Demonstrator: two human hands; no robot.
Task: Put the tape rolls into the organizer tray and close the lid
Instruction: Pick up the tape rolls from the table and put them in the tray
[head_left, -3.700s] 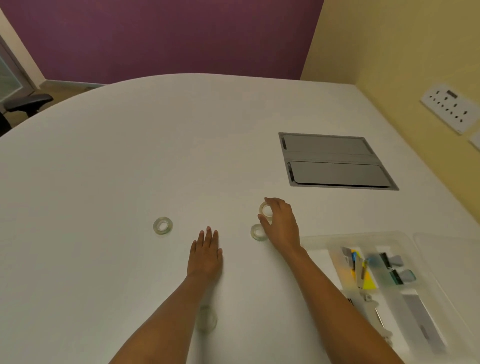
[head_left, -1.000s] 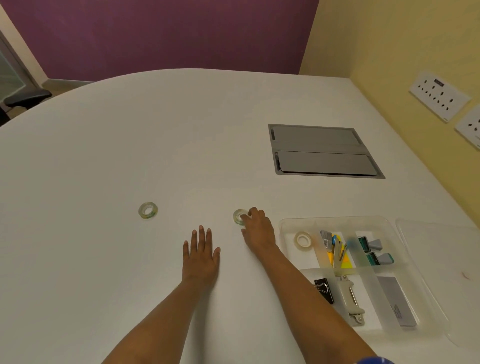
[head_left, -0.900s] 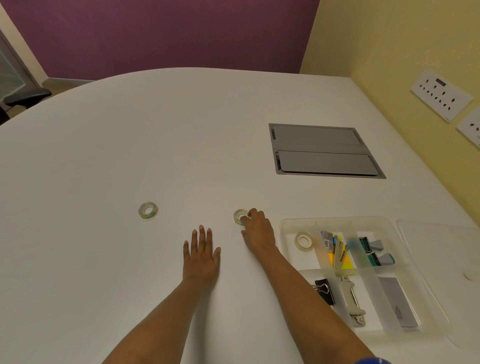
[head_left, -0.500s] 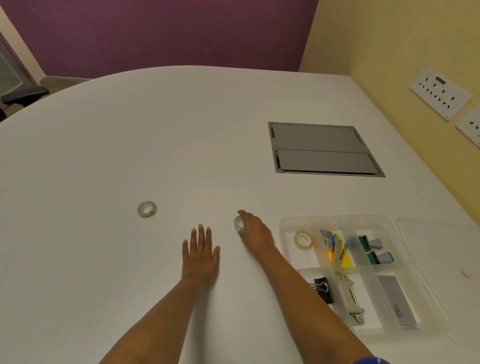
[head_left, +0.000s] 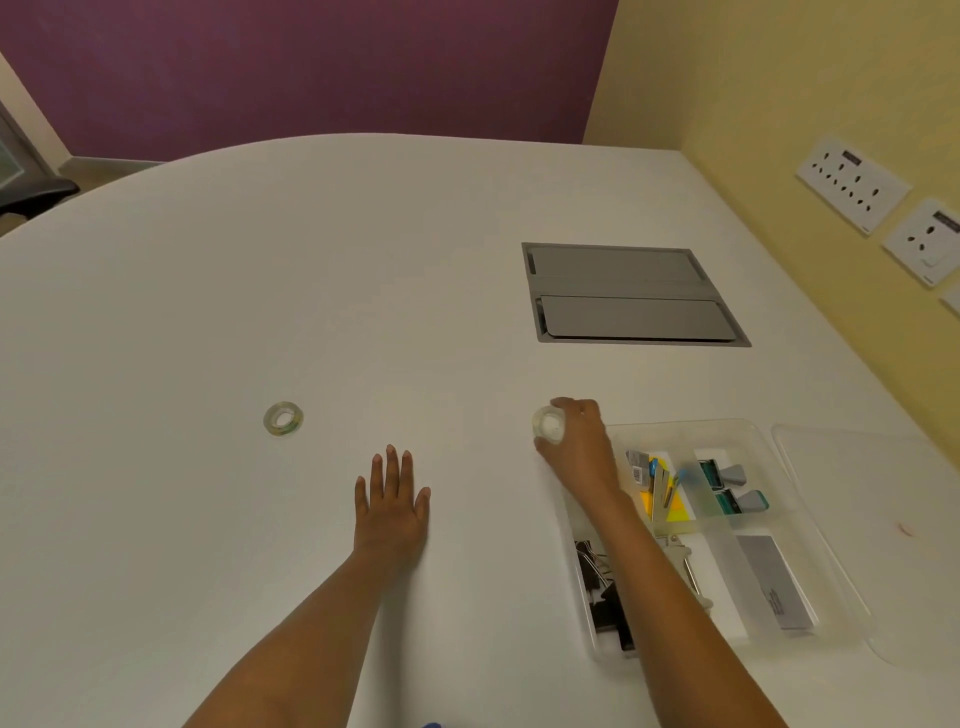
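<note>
The right hand (head_left: 576, 447) is grasping a tape roll (head_left: 548, 426) in its fingers (head_left: 563, 404), just left of the tray (head_left: 758, 434). The roll is tipping up on its edge, and its hole is facing left. The left hand (head_left: 390, 506) is lying flat and released on the desk (head_left: 260, 260). Next, I think the roll needs carrying right, into the tray. Another roll (head_left: 283, 418) is lying flat, far left. The lid (head_left: 883, 519) is sitting open beside the tray.

My right forearm (head_left: 670, 587) covers the near-left part of the organizer tray (head_left: 758, 431), hiding most of the binder clips (head_left: 592, 564). The label on the grey card (head_left: 774, 587) is too small to read.
</note>
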